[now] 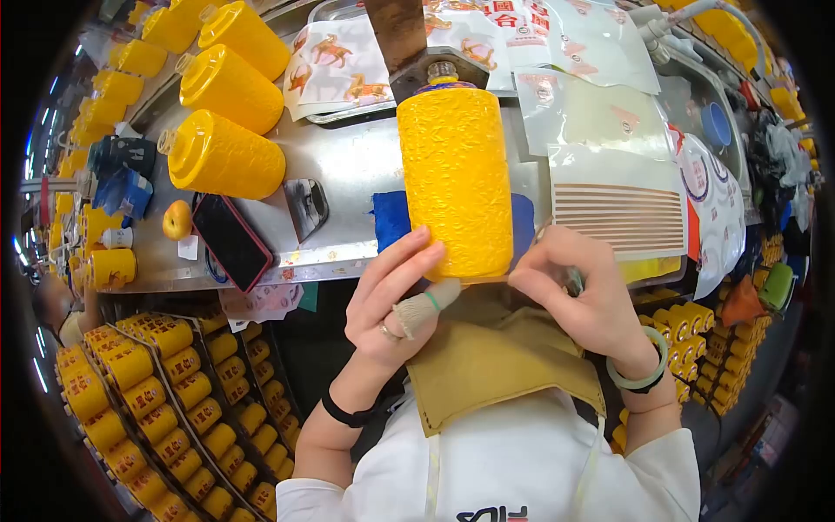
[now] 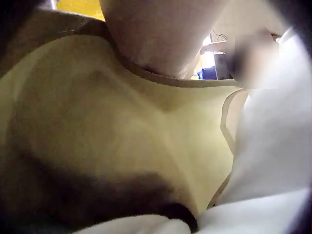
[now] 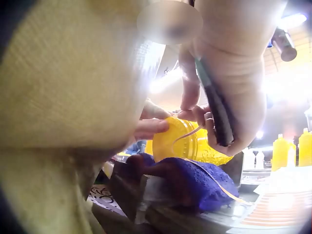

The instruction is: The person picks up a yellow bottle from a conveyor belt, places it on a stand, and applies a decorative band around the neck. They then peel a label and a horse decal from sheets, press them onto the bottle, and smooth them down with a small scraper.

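Observation:
A textured yellow bottle [image 1: 457, 174] lies with its neck at a metal fixture [image 1: 448, 65]. My left hand [image 1: 391, 300] has fairly straight fingers against the bottle's near end, one finger wearing a pale cover. At the base's right corner, my right hand [image 1: 578, 283] pinches a thin strip between thumb and finger. In the right wrist view that strip [image 3: 212, 178] runs from the bottle's base [image 3: 170, 141] over a blue cloth [image 3: 195, 183]. A dark-handled tool [image 3: 217, 109] rests in the right palm. The left wrist view shows mostly the apron [image 2: 122, 112].
Yellow bottles [image 1: 226, 157] and a phone [image 1: 233, 242] stand or lie left on the metal table [image 1: 348, 165]. Printed sheets [image 1: 348, 65] lie behind, striped sheets [image 1: 617, 204] to the right. Racks of yellow bottles [image 1: 143, 396] stand below left.

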`<state>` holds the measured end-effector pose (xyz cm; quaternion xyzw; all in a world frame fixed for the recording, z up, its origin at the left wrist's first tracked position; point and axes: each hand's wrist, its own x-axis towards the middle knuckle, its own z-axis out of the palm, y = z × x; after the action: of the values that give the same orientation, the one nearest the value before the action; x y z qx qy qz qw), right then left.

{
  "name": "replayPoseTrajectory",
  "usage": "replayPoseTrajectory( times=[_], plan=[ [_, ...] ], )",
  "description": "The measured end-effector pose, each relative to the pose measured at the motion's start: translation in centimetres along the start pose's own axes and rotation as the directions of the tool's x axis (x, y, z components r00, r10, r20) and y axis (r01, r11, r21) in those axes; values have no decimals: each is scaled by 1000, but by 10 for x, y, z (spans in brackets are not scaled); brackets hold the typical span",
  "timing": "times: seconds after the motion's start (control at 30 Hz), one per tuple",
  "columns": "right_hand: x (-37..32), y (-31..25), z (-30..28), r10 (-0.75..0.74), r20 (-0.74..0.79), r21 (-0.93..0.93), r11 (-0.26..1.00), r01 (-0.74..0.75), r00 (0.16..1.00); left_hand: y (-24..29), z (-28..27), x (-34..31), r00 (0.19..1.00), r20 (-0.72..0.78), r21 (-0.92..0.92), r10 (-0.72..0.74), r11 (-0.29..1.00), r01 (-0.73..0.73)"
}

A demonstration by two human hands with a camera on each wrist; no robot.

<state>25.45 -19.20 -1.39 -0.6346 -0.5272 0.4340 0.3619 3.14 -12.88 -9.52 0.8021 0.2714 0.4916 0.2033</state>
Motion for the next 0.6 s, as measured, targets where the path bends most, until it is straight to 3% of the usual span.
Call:
replayPoseTrajectory(
  times=[0.1, 0.17, 0.23, 0.3, 0.37, 0.43, 0.5, 0.53, 0.6],
  plan=[
    [0, 3, -2, -17, 0, -13, 1000, 17, 1000, 4, 2, 1, 999, -36, 32, -26, 999, 27],
    [0, 4, -2, 22, 2, 0, 1000, -22, 1000, 13, -3, 5, 995, 16, -8, -101, 995, 101],
    [0, 5, -3, 20, 3, -4, 1000, -20, 1000, 14, -4, 10, 988, 118, 191, 99, 974, -121],
    [0, 5, -3, 17, 5, -8, 1000, -17, 1000, 10, 0, 12, 983, 130, 153, 130, 977, -149],
    [1, 5, -3, -3, 2, -10, 1000, 3, 1000, 4, 6, 8, 995, -3, 47, 102, 994, -101],
    [1, 5, -3, -4, -7, 5, 1000, 4, 1000, 1, 9, 0, 992, -28, 37, 121, 992, -120],
    [2, 6, -3, -7, -9, 22, 1000, 8, 1000, 6, 10, -12, 968, -104, -102, -228, 971, 218],
    [2, 6, -3, -8, -11, 18, 1000, 9, 1000, -2, 9, -14, 990, -83, -29, -115, 993, 113],
    [2, 7, -4, -14, -9, 12, 1000, 14, 1000, 3, 6, -13, 994, -70, 29, -87, 996, 89]
  ],
)
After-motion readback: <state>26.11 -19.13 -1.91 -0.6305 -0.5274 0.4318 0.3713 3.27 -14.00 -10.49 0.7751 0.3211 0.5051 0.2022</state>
